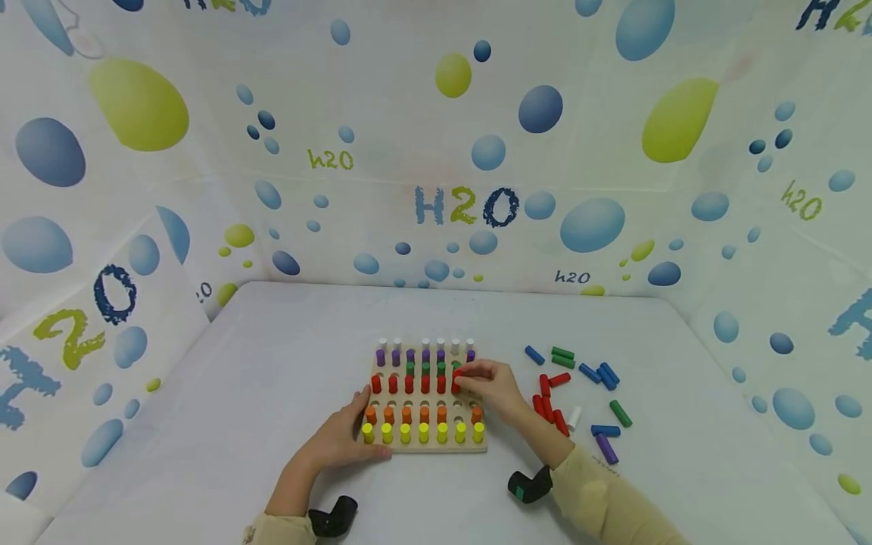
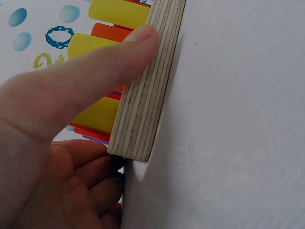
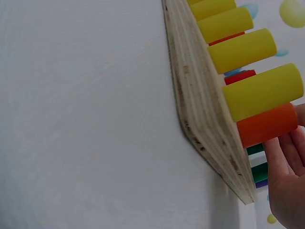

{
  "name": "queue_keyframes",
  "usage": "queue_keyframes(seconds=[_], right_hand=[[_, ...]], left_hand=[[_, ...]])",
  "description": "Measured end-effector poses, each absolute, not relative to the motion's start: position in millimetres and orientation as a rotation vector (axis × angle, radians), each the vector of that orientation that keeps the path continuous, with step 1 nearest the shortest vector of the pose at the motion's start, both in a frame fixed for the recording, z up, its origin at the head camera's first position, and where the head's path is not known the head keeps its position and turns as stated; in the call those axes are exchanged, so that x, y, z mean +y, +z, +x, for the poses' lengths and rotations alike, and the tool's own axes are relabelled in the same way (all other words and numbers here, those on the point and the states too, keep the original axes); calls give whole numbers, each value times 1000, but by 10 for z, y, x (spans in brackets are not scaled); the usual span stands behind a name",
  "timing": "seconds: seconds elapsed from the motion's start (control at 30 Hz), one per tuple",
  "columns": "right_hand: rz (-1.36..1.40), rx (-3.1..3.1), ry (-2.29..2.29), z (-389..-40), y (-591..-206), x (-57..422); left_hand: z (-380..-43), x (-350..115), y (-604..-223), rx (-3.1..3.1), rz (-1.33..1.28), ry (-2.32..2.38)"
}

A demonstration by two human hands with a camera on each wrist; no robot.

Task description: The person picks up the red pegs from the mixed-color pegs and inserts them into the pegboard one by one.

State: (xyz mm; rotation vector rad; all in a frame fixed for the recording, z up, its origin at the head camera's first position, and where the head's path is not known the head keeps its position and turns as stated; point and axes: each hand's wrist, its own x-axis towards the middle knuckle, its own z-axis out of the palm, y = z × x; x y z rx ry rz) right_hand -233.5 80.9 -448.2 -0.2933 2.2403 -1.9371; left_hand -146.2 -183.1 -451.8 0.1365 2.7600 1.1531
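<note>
A wooden pegboard (image 1: 436, 447) holds rows of white, purple, green, red, orange and yellow pegs, with one row of bare holes between red and orange. My left hand (image 1: 335, 437) grips its front left corner; in the left wrist view the thumb (image 2: 138, 45) presses the front edge while the fingers curl by the side. Over the right part of the board, my right hand (image 1: 500, 390) pinches a red peg (image 1: 456, 381) at the right end of the red pegs. The orange peg (image 3: 269, 125) partly hides those fingertips in the right wrist view.
Loose pegs lie right of the board: several blue ones (image 1: 608, 375), several red ones (image 1: 548, 409), green ones (image 1: 620, 413), a white one (image 1: 575, 418) and a purple one (image 1: 606, 449). Black wrist devices (image 1: 530, 485) sit beside both sleeves. A printed sheet (image 1: 381, 98) surrounds the white table (image 1: 286, 333).
</note>
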Motion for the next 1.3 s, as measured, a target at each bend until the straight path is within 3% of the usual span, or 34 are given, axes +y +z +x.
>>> queue_keyframes(seconds=[1.3], right_hand=[[-271, 2300, -1834, -2374, -4611, 819]], left_hand=[[-1467, -1830, -4499, 2744, 134, 1161]])
